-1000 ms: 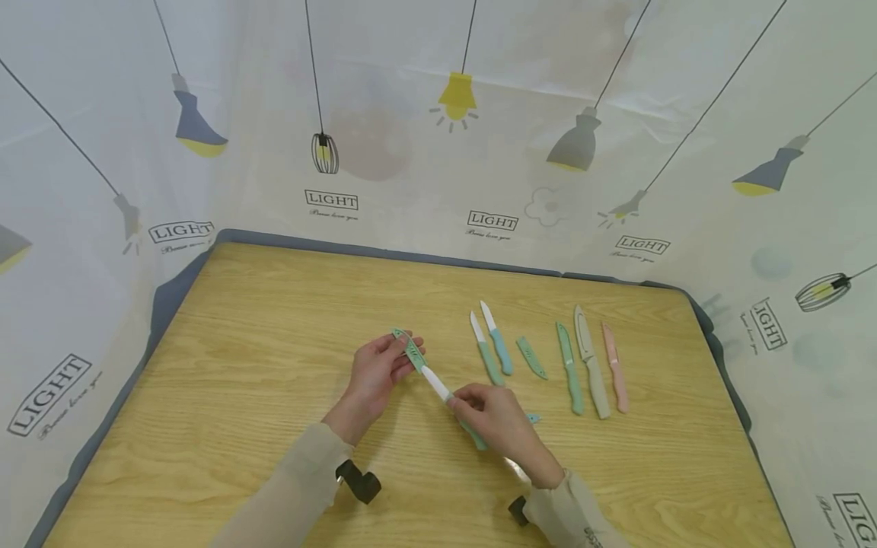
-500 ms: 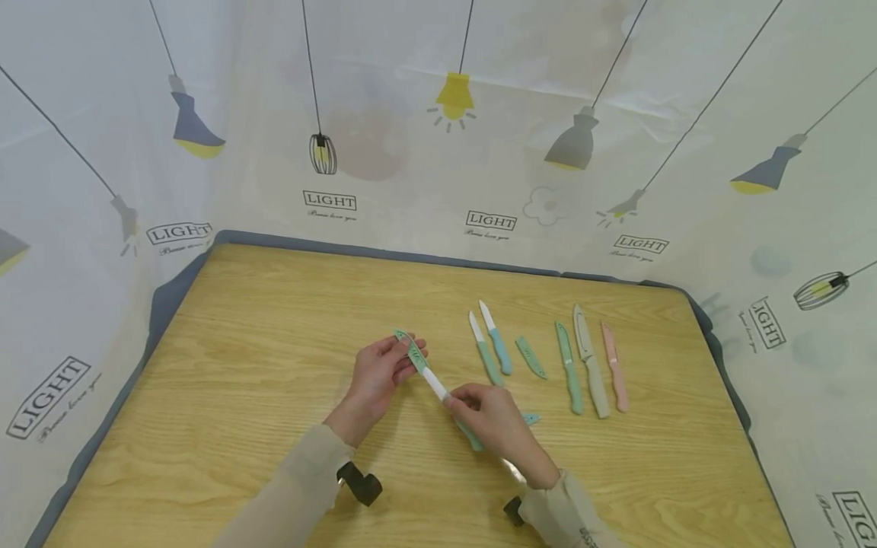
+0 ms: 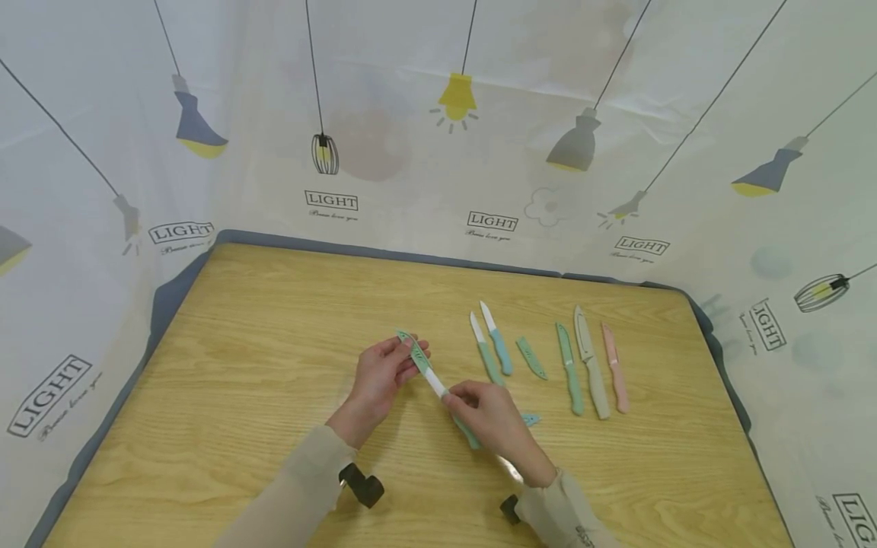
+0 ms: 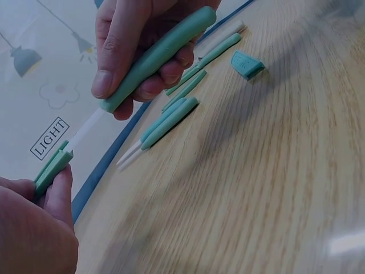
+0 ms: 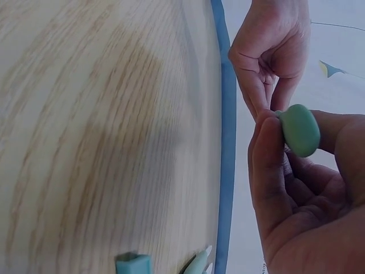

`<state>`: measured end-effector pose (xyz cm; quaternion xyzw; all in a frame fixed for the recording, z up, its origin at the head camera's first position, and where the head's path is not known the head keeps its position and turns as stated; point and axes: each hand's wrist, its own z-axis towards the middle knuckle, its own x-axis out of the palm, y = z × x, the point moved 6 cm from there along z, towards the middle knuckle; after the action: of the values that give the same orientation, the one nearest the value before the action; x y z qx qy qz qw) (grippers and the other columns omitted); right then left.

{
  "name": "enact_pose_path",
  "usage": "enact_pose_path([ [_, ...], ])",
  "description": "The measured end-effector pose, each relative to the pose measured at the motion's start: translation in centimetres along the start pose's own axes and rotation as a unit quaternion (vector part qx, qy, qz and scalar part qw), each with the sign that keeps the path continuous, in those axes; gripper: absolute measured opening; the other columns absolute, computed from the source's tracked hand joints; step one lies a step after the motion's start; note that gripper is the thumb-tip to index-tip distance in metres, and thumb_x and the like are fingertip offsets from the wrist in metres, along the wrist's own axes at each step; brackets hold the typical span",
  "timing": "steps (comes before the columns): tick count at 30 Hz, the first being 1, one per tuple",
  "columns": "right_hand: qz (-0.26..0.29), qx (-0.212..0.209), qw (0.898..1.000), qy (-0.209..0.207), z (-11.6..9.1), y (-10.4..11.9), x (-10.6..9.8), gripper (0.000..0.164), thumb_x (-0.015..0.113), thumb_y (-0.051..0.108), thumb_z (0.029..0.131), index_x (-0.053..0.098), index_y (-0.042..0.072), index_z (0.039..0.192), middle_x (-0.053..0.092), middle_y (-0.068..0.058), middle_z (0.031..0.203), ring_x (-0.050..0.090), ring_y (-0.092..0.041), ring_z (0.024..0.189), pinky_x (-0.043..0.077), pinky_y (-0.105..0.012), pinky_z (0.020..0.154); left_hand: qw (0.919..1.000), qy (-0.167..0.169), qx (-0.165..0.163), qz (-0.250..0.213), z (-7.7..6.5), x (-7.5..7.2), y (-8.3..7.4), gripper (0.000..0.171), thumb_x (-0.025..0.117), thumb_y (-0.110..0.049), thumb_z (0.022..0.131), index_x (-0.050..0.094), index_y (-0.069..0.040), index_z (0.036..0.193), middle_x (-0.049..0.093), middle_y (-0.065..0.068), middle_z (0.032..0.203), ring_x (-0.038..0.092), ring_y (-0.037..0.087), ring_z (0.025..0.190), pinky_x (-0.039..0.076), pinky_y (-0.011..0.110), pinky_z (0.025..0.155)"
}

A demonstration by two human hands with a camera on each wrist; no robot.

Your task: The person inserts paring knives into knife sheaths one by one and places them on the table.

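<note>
My left hand (image 3: 375,380) pinches a green knife sheath (image 3: 416,352) between thumb and fingers. My right hand (image 3: 496,418) grips the green handle of a paring knife (image 4: 162,60). The knife's white blade (image 4: 86,130) runs into the sheath's mouth, with a stretch of it bare between the two hands. Both are held above the table, sloping from upper left to lower right in the head view. The right wrist view shows the handle's rounded butt (image 5: 301,130) end-on; there the blade is hidden.
Right of the hands lie a bare green-handled knife (image 3: 488,358), a bare blue-handled knife (image 3: 502,350) and a loose green sheath (image 3: 530,358). Sheathed green (image 3: 572,380), beige (image 3: 597,384) and pink (image 3: 617,377) knives lie farther right. A blue sheath (image 3: 530,419) sits by my right hand.
The blade has slid a little deeper into the sheath, so less white shows. My right hand has shifted slightly up and left; my left hand has moved slightly right.
</note>
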<state>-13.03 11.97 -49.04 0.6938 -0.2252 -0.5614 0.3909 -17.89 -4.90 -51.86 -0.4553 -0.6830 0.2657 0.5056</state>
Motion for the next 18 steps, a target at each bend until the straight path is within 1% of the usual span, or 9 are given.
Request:
enact_pose_path([
  [4, -0.003, 0.002, 1.0, -0.007, 0.14, 0.15, -0.05, 0.028, 0.06, 0.033, 0.095, 0.074, 0.009, 0.098, 0.069, 0.007, 0.079, 0.061, -0.005, 0.067, 0.054, -0.024, 0.058, 1.0, -0.002, 0.005, 0.004, -0.04, 0.11, -0.07, 0.042, 0.053, -0.013, 0.099, 0.049, 0.012, 0.133, 0.064, 0.021, 0.119, 0.063, 0.025, 0.108, 0.053, 0.029, 0.087],
  [7, -0.004, 0.011, 1.0, -0.01, 0.23, 0.12, -0.07, 0.028, 0.061, 0.033, 0.094, 0.074, 0.009, 0.098, 0.068, 0.008, 0.079, 0.061, -0.004, 0.068, 0.054, -0.024, 0.058, 0.9999, -0.002, 0.008, 0.007, -0.04, 0.17, -0.11, 0.043, 0.053, -0.013, 0.1, 0.049, 0.013, 0.133, 0.064, 0.021, 0.119, 0.063, 0.026, 0.108, 0.053, 0.029, 0.087],
  [14, 0.007, 0.022, 1.0, -0.01, 0.3, 0.17, -0.06, 0.029, 0.061, 0.033, 0.094, 0.074, 0.008, 0.099, 0.069, 0.007, 0.08, 0.062, -0.005, 0.069, 0.054, -0.025, 0.059, 0.9999, -0.002, 0.011, 0.005, -0.11, 0.25, -0.09, 0.042, 0.054, -0.013, 0.099, 0.049, 0.013, 0.132, 0.064, 0.022, 0.119, 0.063, 0.026, 0.108, 0.053, 0.028, 0.087],
  [18, 0.01, 0.021, 1.0, -0.011, 0.3, 0.21, -0.07, 0.029, 0.062, 0.033, 0.094, 0.074, 0.007, 0.099, 0.069, 0.007, 0.08, 0.061, -0.006, 0.068, 0.054, -0.025, 0.058, 0.9998, 0.0, 0.017, 0.011, -0.18, 0.31, -0.15, 0.042, 0.053, -0.013, 0.099, 0.049, 0.013, 0.132, 0.064, 0.023, 0.119, 0.062, 0.028, 0.11, 0.053, 0.028, 0.087],
])
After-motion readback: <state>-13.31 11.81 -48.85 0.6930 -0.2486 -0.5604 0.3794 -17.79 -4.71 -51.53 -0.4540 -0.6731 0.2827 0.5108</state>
